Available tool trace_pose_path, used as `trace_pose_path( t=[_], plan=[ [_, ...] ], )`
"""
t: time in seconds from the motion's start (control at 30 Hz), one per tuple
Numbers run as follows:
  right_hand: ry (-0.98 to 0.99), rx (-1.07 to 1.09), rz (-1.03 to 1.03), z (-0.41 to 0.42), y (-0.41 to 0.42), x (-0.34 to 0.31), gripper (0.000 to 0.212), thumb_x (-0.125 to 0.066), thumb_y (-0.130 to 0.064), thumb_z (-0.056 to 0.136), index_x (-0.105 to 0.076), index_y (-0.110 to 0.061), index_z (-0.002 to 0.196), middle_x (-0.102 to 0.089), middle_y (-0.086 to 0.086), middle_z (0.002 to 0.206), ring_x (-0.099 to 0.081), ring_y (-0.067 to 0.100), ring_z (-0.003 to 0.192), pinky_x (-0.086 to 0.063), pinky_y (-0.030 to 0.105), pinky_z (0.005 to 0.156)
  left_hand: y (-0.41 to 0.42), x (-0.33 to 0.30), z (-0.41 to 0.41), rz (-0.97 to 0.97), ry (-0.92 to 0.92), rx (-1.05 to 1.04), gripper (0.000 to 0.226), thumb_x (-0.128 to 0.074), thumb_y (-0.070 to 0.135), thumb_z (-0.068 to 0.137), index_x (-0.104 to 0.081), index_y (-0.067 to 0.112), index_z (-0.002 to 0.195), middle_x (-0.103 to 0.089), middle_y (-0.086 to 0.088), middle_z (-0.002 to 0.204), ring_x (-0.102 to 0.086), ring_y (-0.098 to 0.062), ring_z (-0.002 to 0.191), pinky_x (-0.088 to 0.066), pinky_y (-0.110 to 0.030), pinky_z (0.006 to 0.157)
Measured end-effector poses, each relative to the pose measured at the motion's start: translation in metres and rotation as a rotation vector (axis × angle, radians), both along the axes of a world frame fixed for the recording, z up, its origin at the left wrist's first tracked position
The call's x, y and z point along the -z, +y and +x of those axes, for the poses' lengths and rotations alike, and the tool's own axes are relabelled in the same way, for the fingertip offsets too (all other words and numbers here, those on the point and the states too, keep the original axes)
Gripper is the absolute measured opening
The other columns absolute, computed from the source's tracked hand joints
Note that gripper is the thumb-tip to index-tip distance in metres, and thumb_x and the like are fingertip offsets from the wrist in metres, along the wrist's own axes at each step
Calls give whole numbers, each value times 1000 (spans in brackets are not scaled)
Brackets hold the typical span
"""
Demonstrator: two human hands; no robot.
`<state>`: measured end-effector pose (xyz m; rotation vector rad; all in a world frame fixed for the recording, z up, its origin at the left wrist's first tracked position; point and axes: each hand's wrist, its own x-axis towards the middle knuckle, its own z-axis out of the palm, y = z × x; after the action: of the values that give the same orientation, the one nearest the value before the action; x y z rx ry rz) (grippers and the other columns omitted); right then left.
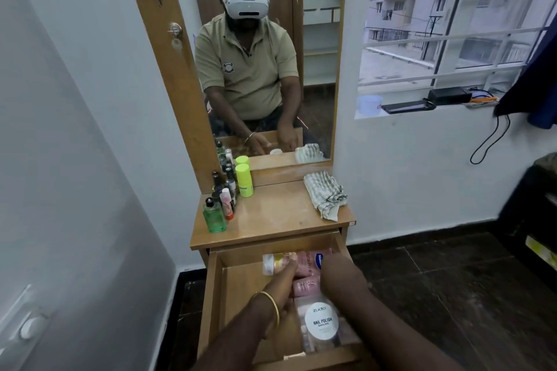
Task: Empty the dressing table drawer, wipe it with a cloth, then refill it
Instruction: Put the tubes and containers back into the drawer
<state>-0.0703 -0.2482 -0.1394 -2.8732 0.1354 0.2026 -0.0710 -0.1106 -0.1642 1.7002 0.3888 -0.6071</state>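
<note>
The dressing table drawer (217, 295) is pulled out below me. Along its right side lie a yellow bottle with a white cap (272, 263), pink tubes (304, 286), a pink lotion bottle with a blue label (319, 259) and a clear nail polish box (322, 322). My left hand (284, 283), a gold bangle on its wrist, reaches in with its fingers curled on the yellow bottle. Beside it my right hand (334, 269) rests over the pink bottles, fingers hidden. A striped cloth (325, 194) lies crumpled on the table top (280, 214), at its right.
Several bottles stand at the table top's left edge, among them a green bottle (214, 217) and a neon-yellow can (244, 181). A mirror (316, 69) rises behind the table. The white wall is close on the left, dark tiled floor (437, 280) on the right.
</note>
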Motion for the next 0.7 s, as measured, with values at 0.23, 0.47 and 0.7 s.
trace_pose_path(
  t=[0.23,0.47,0.7],
  plan=[
    [-313,-145,269,73,43,-88,34,-66,-37,87,-60,-24,118,-62,-3,116,-59,17,107,-49,32,89,20,-1,10,-85,16,-67,63,-34,82,81,-61,26,91,-40,3,65,-35,-8,50,-25,-20,46],
    [-431,-294,113,144,109,-101,68,-66,-36,86,-35,-35,146,-49,1,137,-56,26,117,-51,40,87,61,-9,33,-171,97,-122,63,-32,75,85,-61,19,89,-51,3,73,-45,-9,58,-33,-22,50],
    [-639,-242,161,164,128,-79,36,-72,-38,82,-64,-21,113,-64,1,110,-63,23,93,-51,34,70,93,1,35,-186,77,-156,71,-26,76,87,-71,22,102,-67,1,100,-55,-14,82,-39,-24,64]
  ],
)
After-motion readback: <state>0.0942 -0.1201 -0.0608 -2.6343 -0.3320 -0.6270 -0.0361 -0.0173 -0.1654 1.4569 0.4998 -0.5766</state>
